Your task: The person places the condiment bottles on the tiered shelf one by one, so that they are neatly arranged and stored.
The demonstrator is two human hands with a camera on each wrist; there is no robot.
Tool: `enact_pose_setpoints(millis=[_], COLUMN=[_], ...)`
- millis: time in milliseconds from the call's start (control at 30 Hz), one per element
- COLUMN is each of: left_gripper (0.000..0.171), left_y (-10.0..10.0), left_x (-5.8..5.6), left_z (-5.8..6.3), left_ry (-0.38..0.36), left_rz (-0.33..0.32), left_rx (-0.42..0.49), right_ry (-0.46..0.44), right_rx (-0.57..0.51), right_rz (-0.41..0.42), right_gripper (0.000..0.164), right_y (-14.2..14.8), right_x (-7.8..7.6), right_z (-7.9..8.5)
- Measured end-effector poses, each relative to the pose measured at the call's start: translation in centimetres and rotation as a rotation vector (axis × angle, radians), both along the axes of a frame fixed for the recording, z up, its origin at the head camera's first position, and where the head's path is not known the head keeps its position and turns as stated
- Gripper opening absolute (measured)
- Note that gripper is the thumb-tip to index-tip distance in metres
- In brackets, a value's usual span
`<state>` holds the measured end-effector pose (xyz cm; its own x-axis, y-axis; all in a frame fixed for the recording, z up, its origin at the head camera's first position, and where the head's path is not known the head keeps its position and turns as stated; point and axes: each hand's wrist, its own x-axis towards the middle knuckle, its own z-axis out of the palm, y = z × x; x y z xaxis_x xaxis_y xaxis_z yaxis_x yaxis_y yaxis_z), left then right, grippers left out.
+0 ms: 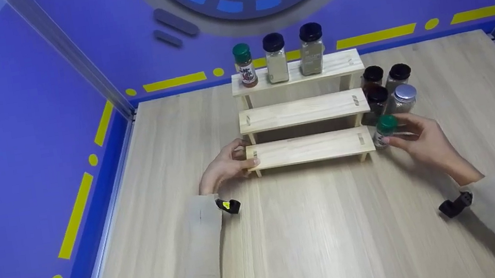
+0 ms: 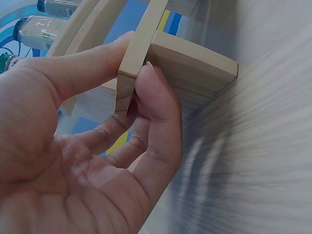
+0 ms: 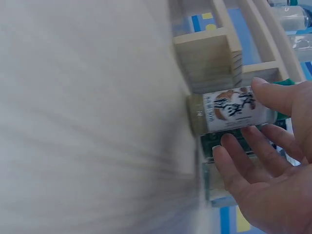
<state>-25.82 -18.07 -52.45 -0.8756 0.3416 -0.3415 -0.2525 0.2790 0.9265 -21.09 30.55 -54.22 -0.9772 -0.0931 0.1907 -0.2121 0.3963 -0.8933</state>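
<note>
A three-tier wooden shelf (image 1: 310,148) stands on the table, and my left hand (image 1: 227,164) pinches the left end of its lowest step. In the left wrist view, the thumb and curled fingers (image 2: 163,102) lie on either side of that board (image 2: 134,58). At the shelf's lower right end, my right hand (image 1: 424,137) grips a small spice jar (image 1: 380,138) with a green cap. The right wrist view shows the jar's pictured label (image 3: 234,106), the thumb on one side of it and the fingers on the other. Its base is close to the tabletop.
On the top step stand a green-capped spice jar (image 1: 246,73) and two black-capped jars (image 1: 277,66). Several more jars cluster right of the shelf, one with a silver cap (image 1: 405,94). A blue wall (image 1: 116,46) rises behind the table (image 1: 310,232).
</note>
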Motion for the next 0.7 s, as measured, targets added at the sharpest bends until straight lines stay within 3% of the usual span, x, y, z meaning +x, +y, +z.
enact_pose_setpoints(millis=[267,700], left_gripper=[0.055,0.052], left_y=[0.02,0.0], left_x=[-0.01,0.03], left_z=[-0.08,-0.14], left_ry=[0.013,0.002], left_rz=[0.005,0.001], left_rx=[-0.006,0.035], right_ry=[0.001,0.037], right_rx=[0.036,0.043], right_rz=[-0.006,0.005], right_gripper=[0.051,0.046], right_y=[-0.12,-0.51], right_x=[0.21,0.02], right_z=[-1.01,-0.53])
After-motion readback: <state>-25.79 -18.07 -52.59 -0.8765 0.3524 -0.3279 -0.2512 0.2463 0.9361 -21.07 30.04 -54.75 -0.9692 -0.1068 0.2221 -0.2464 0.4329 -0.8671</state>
